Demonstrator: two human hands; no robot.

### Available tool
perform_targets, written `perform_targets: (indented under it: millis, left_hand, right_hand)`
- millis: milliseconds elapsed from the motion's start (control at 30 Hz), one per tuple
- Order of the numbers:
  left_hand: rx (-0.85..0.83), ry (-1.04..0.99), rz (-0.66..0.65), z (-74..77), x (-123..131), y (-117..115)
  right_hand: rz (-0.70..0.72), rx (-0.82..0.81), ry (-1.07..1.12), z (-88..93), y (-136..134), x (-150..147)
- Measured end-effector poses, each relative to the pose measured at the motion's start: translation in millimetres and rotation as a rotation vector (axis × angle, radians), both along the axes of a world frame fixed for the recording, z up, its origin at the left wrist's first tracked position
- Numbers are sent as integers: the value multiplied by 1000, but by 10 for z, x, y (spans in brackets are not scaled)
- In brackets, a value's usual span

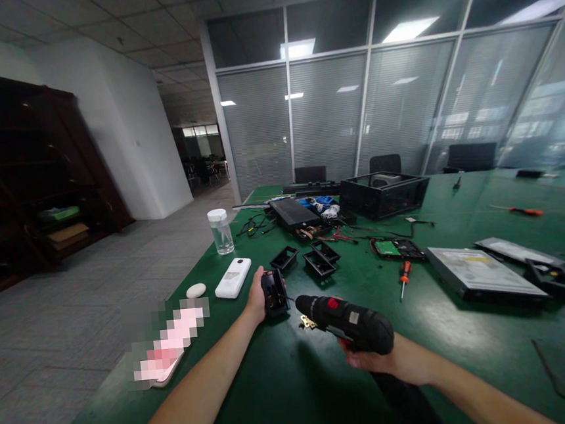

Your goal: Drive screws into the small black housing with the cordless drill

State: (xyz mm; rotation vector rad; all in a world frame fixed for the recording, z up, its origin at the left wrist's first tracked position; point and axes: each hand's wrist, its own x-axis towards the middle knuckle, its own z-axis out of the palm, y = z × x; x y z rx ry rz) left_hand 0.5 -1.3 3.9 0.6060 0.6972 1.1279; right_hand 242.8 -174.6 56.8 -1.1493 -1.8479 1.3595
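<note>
My left hand (257, 297) grips a small black plastic housing (274, 293) by its left side, its open face turned up toward me. Small metal parts show inside it. In my right hand (369, 360) is a black cordless drill (349, 321) with a red button, held sideways. The drill's bit points left and ends close to the housing's right edge; whether they touch I cannot tell. Several small brass-coloured pieces (308, 322) lie on the table below the drill's nose. Beyond my left hand sit similar black frames (319, 264).
On the green table (279, 397) stand a clear jar (222, 233) and a white device (233, 278), with a blurred-out phone (168, 347) nearer me. Rightward lie an orange screwdriver (405, 278), a green circuit board (388, 249) and a flat metal drive (483, 276). A black case (385, 196) stands behind.
</note>
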Motion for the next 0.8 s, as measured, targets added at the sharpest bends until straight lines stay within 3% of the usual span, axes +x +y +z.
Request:
perform_targets:
  millis: [800]
  left_hand:
    - [3, -10, -8, -1, 4, -3]
  right_hand:
    - [14, 19, -26, 13, 13, 0]
